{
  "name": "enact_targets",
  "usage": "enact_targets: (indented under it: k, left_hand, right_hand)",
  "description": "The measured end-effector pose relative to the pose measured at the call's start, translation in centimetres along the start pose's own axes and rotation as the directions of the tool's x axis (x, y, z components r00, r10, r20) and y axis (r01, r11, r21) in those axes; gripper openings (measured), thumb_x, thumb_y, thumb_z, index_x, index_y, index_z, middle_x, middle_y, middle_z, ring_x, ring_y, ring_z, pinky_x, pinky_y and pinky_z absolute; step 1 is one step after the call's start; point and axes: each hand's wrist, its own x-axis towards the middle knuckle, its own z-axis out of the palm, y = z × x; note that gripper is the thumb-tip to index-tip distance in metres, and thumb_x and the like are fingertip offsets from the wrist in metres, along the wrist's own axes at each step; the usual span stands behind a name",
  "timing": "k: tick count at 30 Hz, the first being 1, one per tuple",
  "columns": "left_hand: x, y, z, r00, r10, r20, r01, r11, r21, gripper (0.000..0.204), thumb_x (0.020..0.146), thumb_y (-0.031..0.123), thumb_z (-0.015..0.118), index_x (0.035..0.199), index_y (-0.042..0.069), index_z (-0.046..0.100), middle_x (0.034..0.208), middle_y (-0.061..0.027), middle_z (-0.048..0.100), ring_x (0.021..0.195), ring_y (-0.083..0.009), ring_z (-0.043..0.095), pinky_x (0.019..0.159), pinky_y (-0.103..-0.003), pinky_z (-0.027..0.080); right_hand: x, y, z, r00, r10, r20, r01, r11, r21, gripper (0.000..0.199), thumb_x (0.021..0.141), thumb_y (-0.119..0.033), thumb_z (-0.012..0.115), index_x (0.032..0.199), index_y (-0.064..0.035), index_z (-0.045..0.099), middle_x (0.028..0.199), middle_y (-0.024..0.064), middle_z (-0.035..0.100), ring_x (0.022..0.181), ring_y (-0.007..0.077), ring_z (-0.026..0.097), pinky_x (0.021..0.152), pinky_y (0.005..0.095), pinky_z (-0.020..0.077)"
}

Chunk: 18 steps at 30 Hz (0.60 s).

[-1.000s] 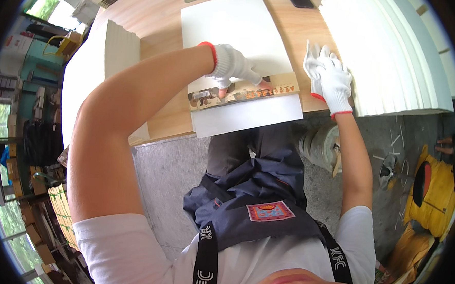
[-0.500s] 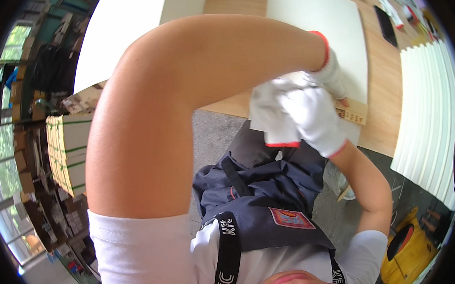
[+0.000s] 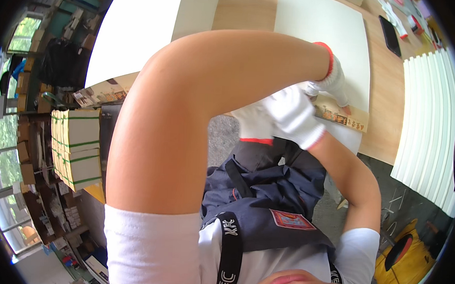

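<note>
My left hand (image 3: 336,87), in a white knit glove with a red cuff, reaches across to a large white sheet (image 3: 323,23). Its bare fingertips rest on the printed tan strip (image 3: 361,120) along the sheet's near edge; the rest of its fingers are hidden. My right hand (image 3: 294,119), gloved too, is closed round a loose white glove (image 3: 249,121) with a red edge, just left of the strip. Its fingers are partly smeared by motion, and my left forearm hides part of the area behind it.
Another white sheet (image 3: 135,29) with a printed strip (image 3: 105,91) lies to the left. On the wooden table (image 3: 386,99) are a black phone (image 3: 390,36) and a stack of white folded sheets (image 3: 428,127). Green-strapped bundles (image 3: 78,144) stand at left, a yellow object (image 3: 406,267) low at right.
My right hand has moved left with the loose glove, uncovering more of the printed strip. My left hand stays on the strip. The whole view has shifted slightly.
</note>
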Motion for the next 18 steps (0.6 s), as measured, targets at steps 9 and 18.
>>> enact_targets:
  k: [9,18]
  left_hand:
    - [2.3,-0.5,-0.5,0.940,0.272,0.204,-0.334,0.621,0.710,0.105,0.076,0.014,0.081,0.154,0.051,0.021,0.149,-0.0068,0.042,0.117,-0.0321,0.062,0.095,-0.043,0.054]
    - [1.5,1.1,-1.2,0.979,-0.004,0.206,-0.055,0.958,0.281,0.085,0.076,0.030,0.080,0.150,0.033,0.039,0.145,-0.0066,0.052,0.113,-0.0237,0.065,0.088,-0.037,0.054]
  right_hand:
    - [-8.4,6.3,-9.8,0.926,0.279,0.253,-0.335,0.918,0.213,0.014,0.082,-0.015,0.063,0.094,-0.0156,0.071,0.079,0.0053,0.065,0.065,0.0230,0.067,0.060,0.0348,0.0547]
    - [-11.3,9.1,-19.0,0.759,0.634,0.145,-0.394,0.625,-0.674,0.048,0.090,-0.038,0.062,0.131,-0.0144,0.061,0.113,0.0078,0.064,0.106,0.0230,0.061,0.090,0.0397,0.0506]
